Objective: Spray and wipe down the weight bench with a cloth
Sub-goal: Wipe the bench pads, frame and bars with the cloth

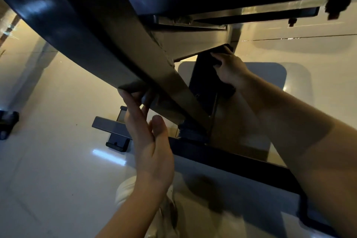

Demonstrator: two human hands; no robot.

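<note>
I look up at the underside of the weight bench: its dark pad (63,31) runs from upper left, and a tan metal beam (154,60) slants down the middle. My left hand (150,141) reaches up with straight fingers, and the fingertips touch the pad's lower edge. My right hand (229,67) is further in, under the frame. It grips a dark cloth (224,49) against the top of a black bracket (206,79). Most of the cloth is hidden by the fingers and the shadow. No spray bottle is in view.
The bench's black base rail (241,162) crosses low from the centre to the right. A grey foot bar (110,125) with a black end cap rests on the glossy pale floor (58,160). A dark object (7,123) sits at the far left. My light trouser leg (125,189) shows below.
</note>
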